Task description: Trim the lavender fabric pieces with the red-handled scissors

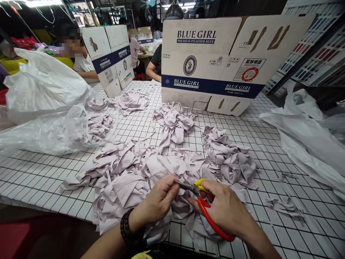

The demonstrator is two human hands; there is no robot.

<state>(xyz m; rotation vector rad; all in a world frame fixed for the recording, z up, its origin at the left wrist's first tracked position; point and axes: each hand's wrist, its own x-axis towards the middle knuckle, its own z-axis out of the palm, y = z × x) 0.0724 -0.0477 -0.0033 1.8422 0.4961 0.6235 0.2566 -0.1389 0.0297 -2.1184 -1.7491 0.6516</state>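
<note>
My right hand (225,203) grips a pair of scissors (214,223) with one red and one yellow handle loop. The metal blades point left, and their tips reach the fingertips of my left hand (159,199). Thumb and forefinger of that hand are pinched on a bit of pale lilac fabric at the blades. Under both hands lies a large heap of the same lilac fabric pieces (121,194), spread over the near table. A dark beaded bracelet (125,226) is on my left wrist.
More fabric piles (175,124) lie farther back on the grid-patterned tablecloth (48,180). A large beer carton (202,54) stands behind them, a second carton (113,61) farther left. Plastic bags (45,86) flank both sides. Scraps (287,207) lie right. People sit beyond.
</note>
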